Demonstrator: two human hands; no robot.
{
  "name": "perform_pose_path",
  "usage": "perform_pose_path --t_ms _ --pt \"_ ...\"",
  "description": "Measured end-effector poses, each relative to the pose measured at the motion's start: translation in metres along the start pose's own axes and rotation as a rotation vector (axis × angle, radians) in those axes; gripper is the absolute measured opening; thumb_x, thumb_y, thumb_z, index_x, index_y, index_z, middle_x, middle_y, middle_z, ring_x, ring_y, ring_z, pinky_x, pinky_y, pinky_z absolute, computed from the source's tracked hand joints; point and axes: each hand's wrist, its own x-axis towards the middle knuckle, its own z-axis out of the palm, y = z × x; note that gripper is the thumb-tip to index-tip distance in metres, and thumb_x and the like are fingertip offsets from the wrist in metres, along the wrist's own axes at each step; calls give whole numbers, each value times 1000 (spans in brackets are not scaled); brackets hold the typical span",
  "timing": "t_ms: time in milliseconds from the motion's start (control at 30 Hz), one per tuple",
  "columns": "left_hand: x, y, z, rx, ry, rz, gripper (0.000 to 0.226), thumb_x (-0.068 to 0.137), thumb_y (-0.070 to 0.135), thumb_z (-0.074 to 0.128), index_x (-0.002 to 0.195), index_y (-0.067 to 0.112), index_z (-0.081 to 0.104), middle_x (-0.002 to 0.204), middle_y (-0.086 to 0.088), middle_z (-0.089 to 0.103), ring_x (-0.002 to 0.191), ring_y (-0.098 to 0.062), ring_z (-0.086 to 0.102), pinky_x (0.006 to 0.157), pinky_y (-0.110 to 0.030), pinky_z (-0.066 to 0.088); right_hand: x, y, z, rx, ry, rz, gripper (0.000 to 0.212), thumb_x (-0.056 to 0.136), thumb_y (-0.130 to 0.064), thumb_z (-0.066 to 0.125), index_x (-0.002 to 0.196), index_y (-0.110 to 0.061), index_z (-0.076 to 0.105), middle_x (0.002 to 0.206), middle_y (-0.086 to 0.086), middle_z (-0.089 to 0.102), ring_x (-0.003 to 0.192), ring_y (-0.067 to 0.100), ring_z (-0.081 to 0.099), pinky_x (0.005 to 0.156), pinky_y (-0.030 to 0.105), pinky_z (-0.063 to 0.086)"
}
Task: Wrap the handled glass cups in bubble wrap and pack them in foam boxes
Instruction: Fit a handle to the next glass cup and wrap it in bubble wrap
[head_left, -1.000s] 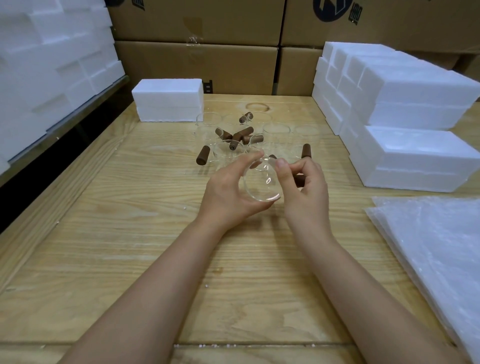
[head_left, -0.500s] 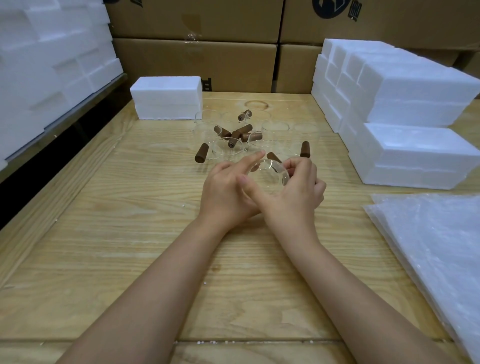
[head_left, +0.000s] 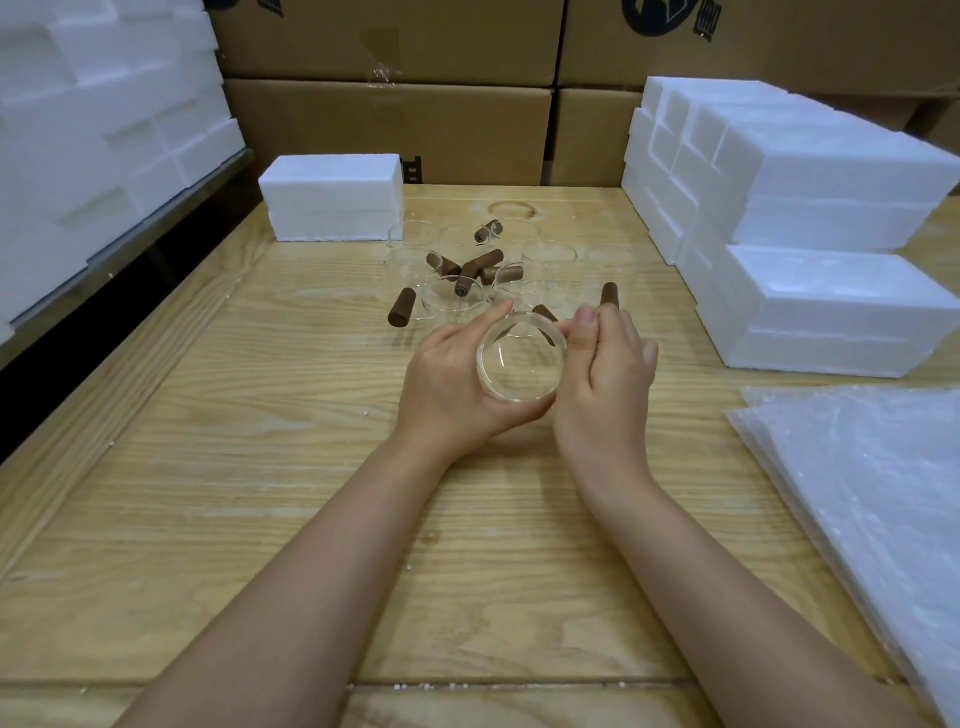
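As left hand (head_left: 452, 379) grips it, glass cup (head_left: 519, 364) base faces camera.

This is a packing station in a warehouse or stockroom. The work surface is a plain wooden table (head_left: 260, 467). Behind the table, large brown cardboard cartons (head_left: 389, 130) are stacked into a wall, some printed with a dark logo. Tiers of identical white foam boxes (head_left: 831, 208) stand on the table's right side, and to its left a metal shelf (head_left: 171, 208) holds more white foam blocks (head_left: 93, 130). A pile of bubble wrap sheets (head_left: 883, 509) lies on its near right corner. A batch of matching glass cups (head_left: 550, 260) with brown handles crowds its far middle.
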Motion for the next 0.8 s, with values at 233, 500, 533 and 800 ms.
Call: perform_pose_path --t_ms 233,500,533,800 --pt "0 2 0 -35 58 19 70 58 41 81 114 2 65 118 -4 68 101 -23 67 91 -34 49 -1 -1 -1 -10 33 -91 31 99 -21 36 87 -5 60 93 3 54 88 21 48 82 23 31" --pt "1 -2 0 -162 91 0 82 62 55 75 127 8 57 124 1 65 111 -17 64 95 -40 52 9 7 -6 290 -19 196 21 99 -37 45 81 -27 50 66 -27 60 63 -10 53 62 5 38" --pt "1 -3 0 -179 81 -9 84 62 55 77 129 8 56 125 2 63 112 -15 63 95 -40 52 8 8 -6 289 -30 190 23 99 -38 44 79 -27 50 63 -30 59 61 -8 53 62 7 38" --pt "0 -11 1 -462 -74 -83 109 62 54 83 149 16 31 134 32 44 121 -3 54 95 -22 49 6 7 -4 374 19 129 18 100 -36 42 83 -30 44 74 -9 60 62 1 50 62 17 41"
